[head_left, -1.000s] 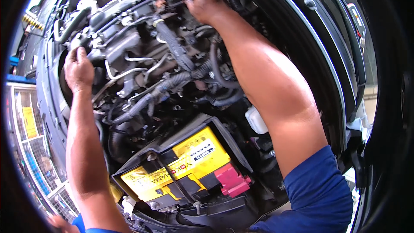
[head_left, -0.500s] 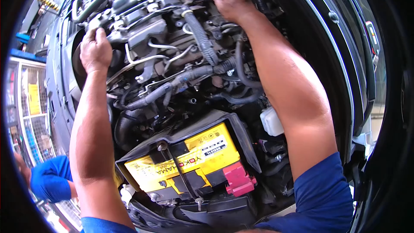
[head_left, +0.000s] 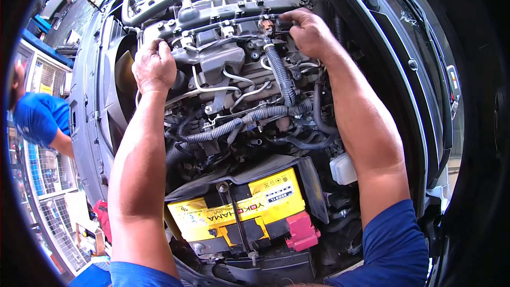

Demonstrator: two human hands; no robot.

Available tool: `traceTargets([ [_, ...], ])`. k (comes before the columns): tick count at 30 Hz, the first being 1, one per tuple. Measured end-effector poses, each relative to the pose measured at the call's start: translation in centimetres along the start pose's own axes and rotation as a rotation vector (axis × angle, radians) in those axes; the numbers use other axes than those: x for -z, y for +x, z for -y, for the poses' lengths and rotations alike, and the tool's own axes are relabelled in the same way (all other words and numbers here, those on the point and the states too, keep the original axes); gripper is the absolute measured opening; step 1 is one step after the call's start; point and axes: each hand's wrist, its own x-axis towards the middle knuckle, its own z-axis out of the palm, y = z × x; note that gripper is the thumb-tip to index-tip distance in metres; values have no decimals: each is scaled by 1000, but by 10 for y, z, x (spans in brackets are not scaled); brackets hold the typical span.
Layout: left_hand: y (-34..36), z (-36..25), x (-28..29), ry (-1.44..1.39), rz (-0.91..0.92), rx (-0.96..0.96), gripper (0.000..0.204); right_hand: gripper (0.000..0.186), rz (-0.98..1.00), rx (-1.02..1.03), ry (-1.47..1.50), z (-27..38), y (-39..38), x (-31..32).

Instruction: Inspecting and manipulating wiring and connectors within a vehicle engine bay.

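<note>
My two arms reach over an open engine bay. On the left end of the engine top, my left hand [head_left: 154, 66] is closed, its fingers bent over the edge; what they grip is hidden. At the right end, my right hand [head_left: 311, 34] has its fingers bent at a dark part beside an orange-brown connector [head_left: 267, 25]; I cannot make out what is in them. Between the hands lie a long black rail [head_left: 239, 9], a dark plastic cover [head_left: 220, 61] and bent metal pipes [head_left: 234, 91]. A ribbed hose [head_left: 280, 72] runs down near my right hand.
Nearest me sits a yellow and black battery [head_left: 236, 210] with a red terminal cover [head_left: 302, 231] and a metal hold-down rod. A white reservoir [head_left: 342, 169] is beside my right forearm. At far left, a person in a blue shirt [head_left: 40, 117] stands by wire-mesh shelving [head_left: 56, 170].
My view has shifted, so the engine and battery sit lower and farther right in the picture. Both hands stay at the same ends of the engine. The other person appears higher and farther left.
</note>
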Motion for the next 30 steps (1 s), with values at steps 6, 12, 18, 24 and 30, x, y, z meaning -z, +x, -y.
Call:
traceTargets([
  [6, 0, 1, -1, 15, -18, -26, 29, 41, 367, 219, -154, 33, 8, 2],
  [12, 1, 0, -3, 2, -21, -43, 33, 43, 512, 16, -125, 33, 11, 19],
  [18, 7, 9, -7, 4, -24, -102, 39, 36, 528, 127, -94, 29, 3, 20],
  [24, 5, 17, -10, -54, -81, -315, 33, 30, 573, -37, -89, 50, -10, 23],
  [30, 2, 12, -3, -26, 4, -209, 44, 23, 434, -22, -6, 60, -28, 11],
])
